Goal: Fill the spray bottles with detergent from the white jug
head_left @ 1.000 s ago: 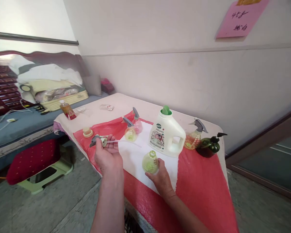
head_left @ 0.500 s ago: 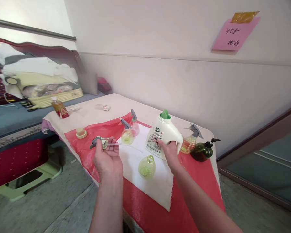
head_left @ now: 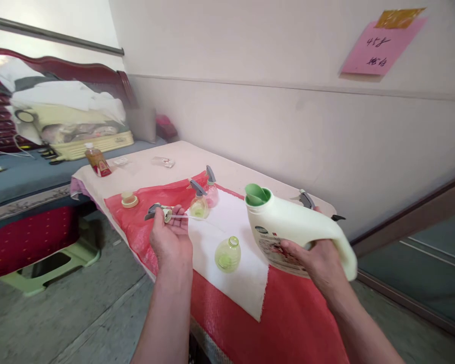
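Note:
My left hand (head_left: 172, 235) is closed on a grey and pale spray nozzle (head_left: 160, 212), its thin clear dip tube pointing right over the white cloth (head_left: 246, 293). My right hand (head_left: 320, 260) grips the handle of a large cream detergent jug (head_left: 299, 222). The jug is lifted and tilted, its open mouth with a green spout (head_left: 256, 193) facing left. Below and left of that mouth, a round, clear yellow-green bottle (head_left: 227, 255) stands uncapped on the cloth. I cannot tell whether anything flows from the jug.
Two spray bottles, one yellowish (head_left: 199, 206) and one pink (head_left: 211, 194), stand behind the cloth. A cream cap (head_left: 129, 198) lies on the red cover (head_left: 303, 303) at left. An amber bottle (head_left: 97, 161) is farther back. Bottles at right are mostly hidden behind the jug.
My right hand has lifted the detergent jug off the cloth, moved it right and tipped its mouth to the left. My left hand still holds the spray nozzle, nearly unmoved.

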{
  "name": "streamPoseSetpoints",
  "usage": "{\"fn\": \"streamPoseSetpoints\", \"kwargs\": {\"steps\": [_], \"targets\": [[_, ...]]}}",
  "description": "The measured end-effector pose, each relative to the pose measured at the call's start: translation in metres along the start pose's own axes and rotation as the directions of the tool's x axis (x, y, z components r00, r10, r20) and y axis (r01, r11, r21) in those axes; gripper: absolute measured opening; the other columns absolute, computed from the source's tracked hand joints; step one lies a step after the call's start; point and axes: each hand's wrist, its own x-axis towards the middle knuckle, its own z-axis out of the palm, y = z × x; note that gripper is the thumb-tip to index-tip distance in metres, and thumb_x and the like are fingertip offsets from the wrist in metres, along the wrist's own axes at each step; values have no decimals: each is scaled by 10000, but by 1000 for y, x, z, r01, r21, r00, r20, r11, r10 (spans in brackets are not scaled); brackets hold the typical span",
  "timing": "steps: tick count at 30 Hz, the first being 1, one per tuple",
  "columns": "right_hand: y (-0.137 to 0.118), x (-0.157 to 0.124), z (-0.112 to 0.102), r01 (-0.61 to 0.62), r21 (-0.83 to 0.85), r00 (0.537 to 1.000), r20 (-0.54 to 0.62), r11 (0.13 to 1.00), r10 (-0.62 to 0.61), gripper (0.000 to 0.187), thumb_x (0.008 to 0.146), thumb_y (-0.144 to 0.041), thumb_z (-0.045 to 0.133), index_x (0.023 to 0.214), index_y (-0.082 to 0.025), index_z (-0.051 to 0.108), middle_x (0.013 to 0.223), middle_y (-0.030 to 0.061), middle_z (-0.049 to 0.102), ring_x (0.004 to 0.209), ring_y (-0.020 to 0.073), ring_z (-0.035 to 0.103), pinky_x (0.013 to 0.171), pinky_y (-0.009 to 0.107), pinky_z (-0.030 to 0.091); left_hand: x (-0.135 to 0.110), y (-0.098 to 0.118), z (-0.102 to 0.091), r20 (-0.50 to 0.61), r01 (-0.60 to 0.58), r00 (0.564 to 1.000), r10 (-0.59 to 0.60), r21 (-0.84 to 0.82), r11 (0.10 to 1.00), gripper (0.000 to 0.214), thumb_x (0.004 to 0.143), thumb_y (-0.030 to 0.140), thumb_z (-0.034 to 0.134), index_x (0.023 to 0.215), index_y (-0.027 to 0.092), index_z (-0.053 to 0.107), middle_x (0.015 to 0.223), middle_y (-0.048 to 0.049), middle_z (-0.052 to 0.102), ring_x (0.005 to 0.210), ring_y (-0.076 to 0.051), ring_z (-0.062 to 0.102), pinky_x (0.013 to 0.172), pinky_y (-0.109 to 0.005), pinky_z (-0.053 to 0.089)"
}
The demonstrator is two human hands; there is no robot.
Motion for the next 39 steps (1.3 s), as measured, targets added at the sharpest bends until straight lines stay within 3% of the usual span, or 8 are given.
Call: {"fn": "streamPoseSetpoints", "kwargs": {"steps": [3, 7, 10, 13, 26, 30, 39], "targets": [[3, -7, -27, 105, -222, 994, 15, 969, -104, 1165, 590, -696, 713, 1501, -197, 185, 1389, 160, 472, 1242, 401, 455, 966, 541, 413, -1, -3, -1, 9, -17, 1000, 17, 16, 1000, 219, 876, 336, 540, 806, 131, 577, 785, -57, 634, 692, -112, 624, 656, -214, 500], [14, -13, -43, 264, -478, 961, 53, 838, -272, 1057, 694, -753, 571, 1517, -244, 145, 1405, 152, 467, 1205, 427, 493, 914, 586, 438, -1, -6, -3, 26, -46, 999, 45, 33, 998, 204, 870, 334, 548, 810, 140, 568, 768, -52, 638, 683, -117, 628, 653, -221, 501], [19, -15, -45, 453, -539, 868, 87, 710, -489, 918, 802, -709, 480, 1506, -188, 203, 1348, 160, 520, 1204, 386, 507, 1020, 589, 349, 0, -7, -4, 17, -66, 998, 65, 45, 997, 203, 869, 334, 546, 808, 142, 567, 770, -58, 641, 686, -121, 629, 646, -221, 498], [18, -16, -46, 554, -563, 795, 139, 613, -590, 793, 867, -593, 490, 1480, -144, 261, 1317, 171, 540, 1204, 350, 515, 1073, 574, 280, 0, -9, -4, -3, -71, 997, 71, 53, 996, 215, 868, 339, 547, 799, 138, 569, 773, -65, 639, 685, -122, 625, 643, -219, 495], [11, -19, -46, 603, -640, 741, 229, 477, -631, 707, 905, -455, 505, 1482, -153, 232, 1294, 173, 550, 1151, 311, 551, 1086, 543, 270, -1, -12, -5, 13, -67, 998, 66, 83, 994, 246, 880, 360, 534, 784, 136, 565, 767, -69, 627, 694, -122, 624, 656, -218, 495], [11, -18, -44, 625, -654, 699, 226, 426, -679, 755, 892, -449, 531, 1501, -172, 182, 1319, 160, 547, 1155, 315, 561, 1078, 549, 293, 1, -11, -6, 18, -67, 998, 66, 82, 994, 231, 876, 348, 536, 779, 140, 562, 771, -66, 635, 686, -119, 624, 645, -213, 493], [7, -17, -43, 638, -685, 666, 262, 351, -699, 595, 908, -411, 502, 1399, -95, 388, 1303, 163, 568, 1168, 312, 555, 1093, 525, 283, -2, -10, -5, 14, -63, 998, 62, 87, 994, 222, 872, 347, 543, 790, 141, 561, 771, -70, 637, 683, -125, 628, 660, -226, 500]]}}
